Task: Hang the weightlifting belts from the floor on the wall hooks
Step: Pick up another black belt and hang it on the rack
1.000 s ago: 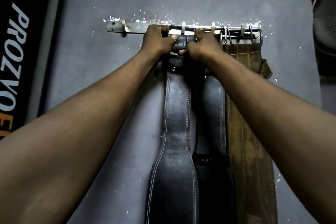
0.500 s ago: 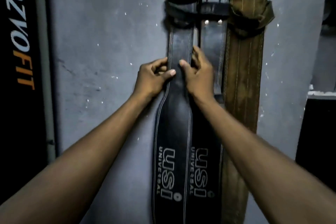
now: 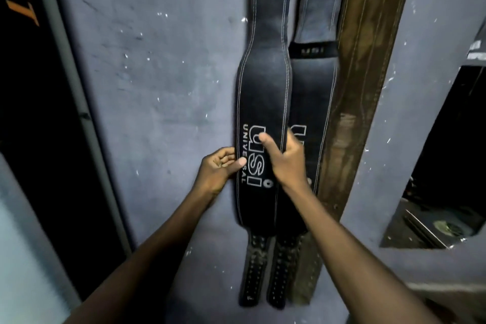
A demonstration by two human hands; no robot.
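Hanging flat on the grey wall (image 3: 163, 92), the wide black stitched leather belt (image 3: 264, 92) is pinched at its lettered part by the left hand (image 3: 217, 172) at nine o'clock and the right hand (image 3: 286, 163) at three o'clock.

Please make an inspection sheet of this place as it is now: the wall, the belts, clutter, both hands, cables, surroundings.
Surface: grey wall, scuffed, flecked with white paint.
Job's things: three belts hang side by side: front black belt with USI lettering, second black belt partly behind it, brown belt on the right. The hooks are out of frame.
Clutter: nothing seen.
Hands: left hand pinches the front black belt's left edge; right hand wraps its right edge, thumb on the lettering.
Cables: nothing seen.
Surroundings: black panel with orange letters on the left; dark opening on the right.
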